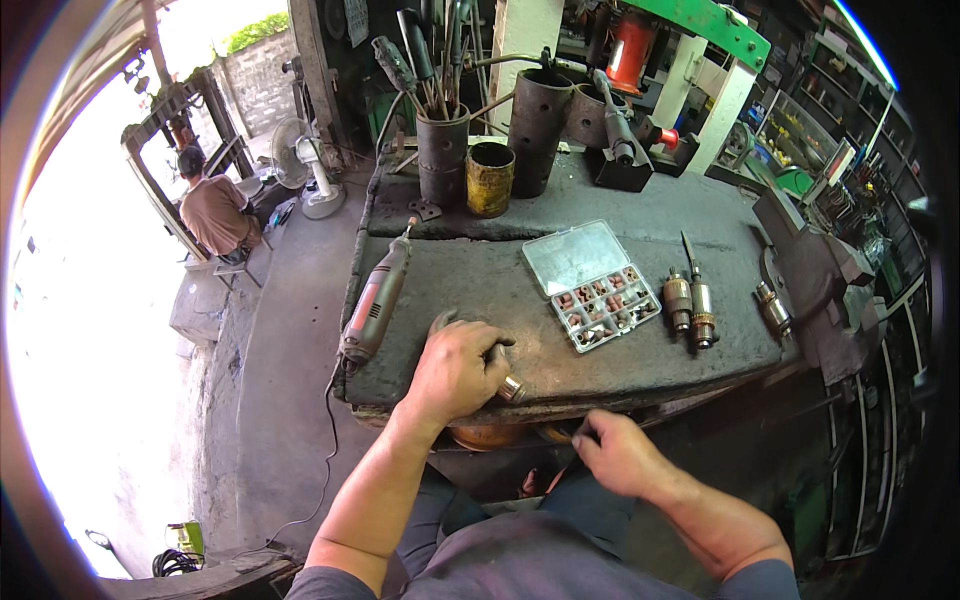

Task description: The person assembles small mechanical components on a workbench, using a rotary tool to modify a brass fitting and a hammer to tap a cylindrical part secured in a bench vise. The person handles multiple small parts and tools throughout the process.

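My left hand (460, 365) rests on the workbench near its front edge, fingers closed round a short cylindrical metal part (512, 388). Only the shiny end of that part shows beside the fingers. Just off the front edge, over my lap, my right hand (612, 452) is curled closed; whatever it may hold is hidden. A grey rotary tool (378, 300) with a small tip lies left of my left hand, its cord trailing down. Beyond and to the right sits an open clear plastic case (605, 306), its compartments filled with small reddish-brown and metal bits.
Two metal shaft parts (690, 305) lie right of the case, another (773, 308) farther right by a vise (815, 270). Metal canisters (442, 160) with tools and a yellow can (490, 180) stand at the back. A person (215, 210) sits beside a fan (303, 165) at far left.
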`<state>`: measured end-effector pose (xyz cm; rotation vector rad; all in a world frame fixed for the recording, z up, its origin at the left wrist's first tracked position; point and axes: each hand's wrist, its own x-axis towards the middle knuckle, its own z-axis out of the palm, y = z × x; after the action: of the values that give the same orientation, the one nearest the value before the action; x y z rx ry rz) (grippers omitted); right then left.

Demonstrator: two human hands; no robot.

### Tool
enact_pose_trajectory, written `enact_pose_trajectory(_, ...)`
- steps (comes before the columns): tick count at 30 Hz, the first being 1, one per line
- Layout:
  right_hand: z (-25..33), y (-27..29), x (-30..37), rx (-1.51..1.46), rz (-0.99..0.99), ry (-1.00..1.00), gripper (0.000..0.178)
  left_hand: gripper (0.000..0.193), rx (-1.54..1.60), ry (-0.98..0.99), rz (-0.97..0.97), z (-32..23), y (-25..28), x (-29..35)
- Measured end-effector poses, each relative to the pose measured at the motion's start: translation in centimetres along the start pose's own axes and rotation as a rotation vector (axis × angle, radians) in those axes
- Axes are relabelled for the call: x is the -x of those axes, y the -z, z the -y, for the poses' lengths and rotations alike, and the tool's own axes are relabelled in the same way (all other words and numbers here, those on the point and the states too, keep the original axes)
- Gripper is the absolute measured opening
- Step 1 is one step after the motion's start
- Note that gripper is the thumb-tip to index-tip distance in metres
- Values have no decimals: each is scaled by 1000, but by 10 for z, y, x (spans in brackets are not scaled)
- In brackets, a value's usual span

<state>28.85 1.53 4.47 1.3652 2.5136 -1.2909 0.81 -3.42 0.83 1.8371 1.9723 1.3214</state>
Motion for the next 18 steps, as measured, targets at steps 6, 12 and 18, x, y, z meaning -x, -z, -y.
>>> enact_pose_trajectory(6, -92, -66, 33, -91, 82, -109, 24, 22, -105, 77, -47, -8, -9, -7)
enact_pose_trajectory(12, -218, -120, 39, -148, 168, -329, 25, 19, -127, 96, -71, -9, -14, -5)
enact_pose_trajectory(18, -276, -135, 37, -692, 198, -377, 16, 19, -105, 130, -111, -4, -19, -3)
